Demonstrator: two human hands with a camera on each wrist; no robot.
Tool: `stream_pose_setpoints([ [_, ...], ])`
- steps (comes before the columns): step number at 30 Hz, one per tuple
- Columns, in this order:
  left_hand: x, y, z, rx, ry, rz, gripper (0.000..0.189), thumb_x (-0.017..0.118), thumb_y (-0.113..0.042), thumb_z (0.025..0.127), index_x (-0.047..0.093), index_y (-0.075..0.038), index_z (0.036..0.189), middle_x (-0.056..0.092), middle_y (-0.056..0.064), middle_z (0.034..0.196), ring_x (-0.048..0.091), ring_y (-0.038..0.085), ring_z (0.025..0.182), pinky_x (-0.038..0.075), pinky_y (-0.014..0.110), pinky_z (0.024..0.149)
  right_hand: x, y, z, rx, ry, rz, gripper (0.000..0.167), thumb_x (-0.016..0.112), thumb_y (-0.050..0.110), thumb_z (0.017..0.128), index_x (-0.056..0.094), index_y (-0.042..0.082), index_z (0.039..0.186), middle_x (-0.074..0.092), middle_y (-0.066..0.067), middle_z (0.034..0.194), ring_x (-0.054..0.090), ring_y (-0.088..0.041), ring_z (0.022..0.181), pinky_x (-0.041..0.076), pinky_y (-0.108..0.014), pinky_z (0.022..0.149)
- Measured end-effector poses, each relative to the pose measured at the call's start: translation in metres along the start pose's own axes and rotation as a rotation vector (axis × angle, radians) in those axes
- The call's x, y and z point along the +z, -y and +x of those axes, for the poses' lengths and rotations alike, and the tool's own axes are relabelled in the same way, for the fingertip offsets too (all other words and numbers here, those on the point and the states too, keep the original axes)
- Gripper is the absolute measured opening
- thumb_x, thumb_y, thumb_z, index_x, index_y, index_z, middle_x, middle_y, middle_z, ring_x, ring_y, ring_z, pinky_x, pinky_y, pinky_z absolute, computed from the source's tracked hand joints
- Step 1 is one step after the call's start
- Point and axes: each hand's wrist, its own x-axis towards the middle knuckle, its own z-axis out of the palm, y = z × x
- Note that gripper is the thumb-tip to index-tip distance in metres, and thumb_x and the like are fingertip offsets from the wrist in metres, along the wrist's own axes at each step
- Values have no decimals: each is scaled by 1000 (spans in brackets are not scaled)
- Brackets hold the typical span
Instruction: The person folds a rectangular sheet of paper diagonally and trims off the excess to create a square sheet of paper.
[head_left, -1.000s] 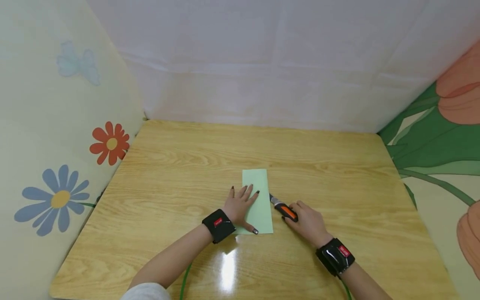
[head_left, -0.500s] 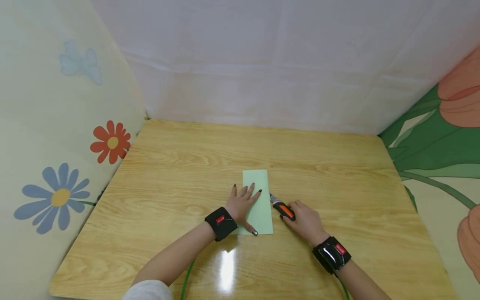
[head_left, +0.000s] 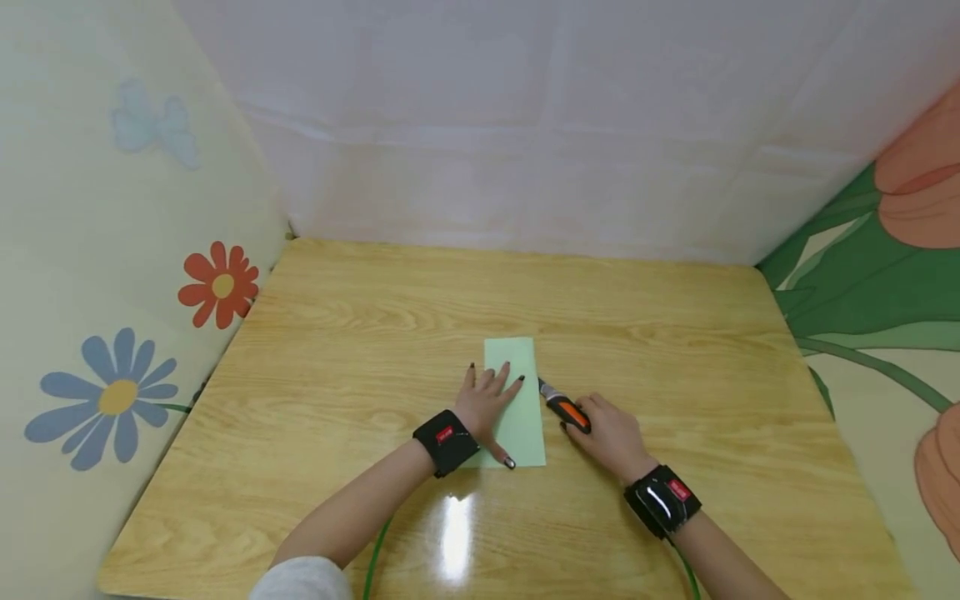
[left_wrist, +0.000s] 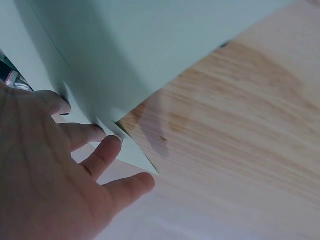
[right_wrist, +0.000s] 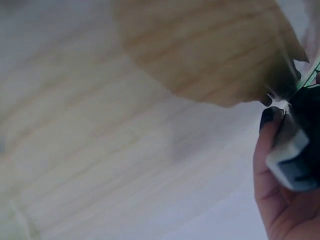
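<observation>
A pale green sheet of paper (head_left: 525, 437), longer than wide, lies near the middle of the table. Spread fingers of my left hand (head_left: 477, 410) rest on its left part, the thumb near the bottom edge. In the left wrist view the paper (left_wrist: 100, 45) shows two layers, with a pointed corner of the lower one beyond the fingertips. My right hand (head_left: 613, 439) grips a black and orange utility knife (head_left: 567, 412), its blade end at the paper's right edge. Close in the right wrist view, the knife (right_wrist: 295, 167) is dark and partly cut off by the frame.
The wood-grain table (head_left: 390, 308) extends around the paper on every side. A white cloth (head_left: 480, 167) hangs behind it, and flower-patterned panels (head_left: 120, 292) stand at the left and right. Green cables (head_left: 378, 550) run from the black wrist bands.
The knife and right hand have moved slightly away from the body along the paper's right edge. My left hand has shifted a little to the right on the paper.
</observation>
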Motion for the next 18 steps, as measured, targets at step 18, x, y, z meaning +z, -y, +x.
stream_pose_setpoints([
  [18, 2, 3, 1, -5, 26, -21, 132, 74, -73, 46, 16, -20, 152, 7, 14, 156, 15, 33, 141, 16, 56, 110, -1, 2, 14, 55, 41, 5, 35, 74, 25, 78, 63, 2, 102, 59, -7, 86, 50, -14, 63, 39, -27, 53],
])
